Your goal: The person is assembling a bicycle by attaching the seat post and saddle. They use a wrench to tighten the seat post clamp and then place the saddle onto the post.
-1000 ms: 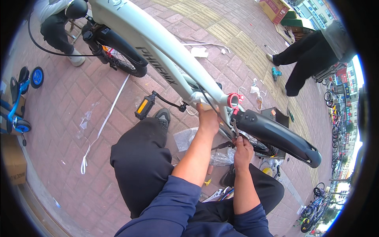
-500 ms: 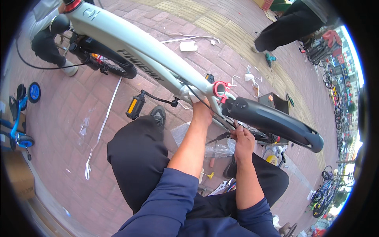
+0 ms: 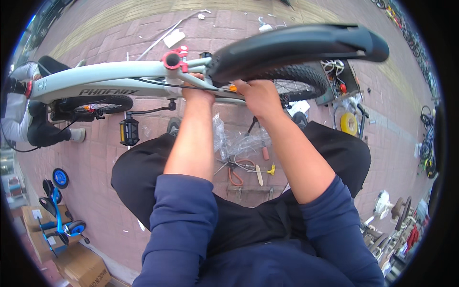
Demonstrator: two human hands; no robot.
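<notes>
A pale grey-green bicycle frame (image 3: 107, 71) with dark lettering lies across the view, its red seat clamp (image 3: 171, 60) facing up. My left hand (image 3: 198, 93) is closed around the frame just below the clamp; some fingertips show beyond the tube. Beside the rear stays, my right hand (image 3: 260, 98) has its fingers bent and pressed together, their tips partly hidden behind the frame. What they hold cannot be made out. A black rear fender (image 3: 296, 50) arches above that hand, over the knobby rear tyre (image 3: 306, 79). A crank with a black and orange pedal (image 3: 129, 131) hangs nearer me.
Between my legs lie clear plastic wrapping (image 3: 241, 141), a yellow-handled tool (image 3: 271, 170) and an orange loop (image 3: 234, 177). Yellow tape (image 3: 349, 123) and a toolbox (image 3: 342, 86) stand right. Another person's dark-clad leg (image 3: 45, 126) is left, near a blue child's bike (image 3: 60, 215) and cardboard boxes (image 3: 81, 263).
My view has turned, so the bicycle now lies more level across it. Both hands stay at the rear of the frame; my right hand now sits higher, closer beneath the fender.
</notes>
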